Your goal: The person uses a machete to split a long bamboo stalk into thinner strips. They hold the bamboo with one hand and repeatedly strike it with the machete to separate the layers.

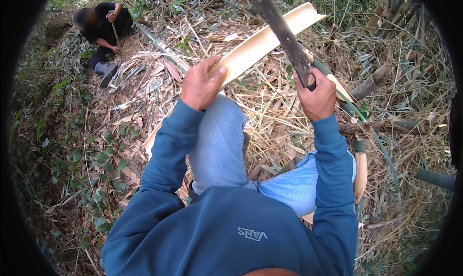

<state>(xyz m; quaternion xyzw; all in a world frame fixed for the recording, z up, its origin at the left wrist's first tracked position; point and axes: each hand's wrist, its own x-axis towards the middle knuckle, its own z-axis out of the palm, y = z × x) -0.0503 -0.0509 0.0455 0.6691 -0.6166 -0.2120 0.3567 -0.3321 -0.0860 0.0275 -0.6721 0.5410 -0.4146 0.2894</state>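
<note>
My left hand (pixel 202 83) is closed on the edge of a long, pale split bamboo piece (pixel 258 47). The piece slants across my left knee, its hollow side facing up and its far end up to the right. In my right hand (pixel 317 94) is the handle of a machete (pixel 282 32). Its dark blade points away from me and crosses over the far part of the bamboo; whether the two touch, I cannot tell. My fingers hide most of the machete's handle.
Another person (pixel 103 35) in dark clothes sits at the far left, holding a stick (pixel 115 32). Green bamboo poles (pixel 333 78) and a cut branch (pixel 381 127) lie to my right. Dry shavings (pixel 275 107) cover the ground between my legs. Leafy plants (pixel 101 165) grow at the left.
</note>
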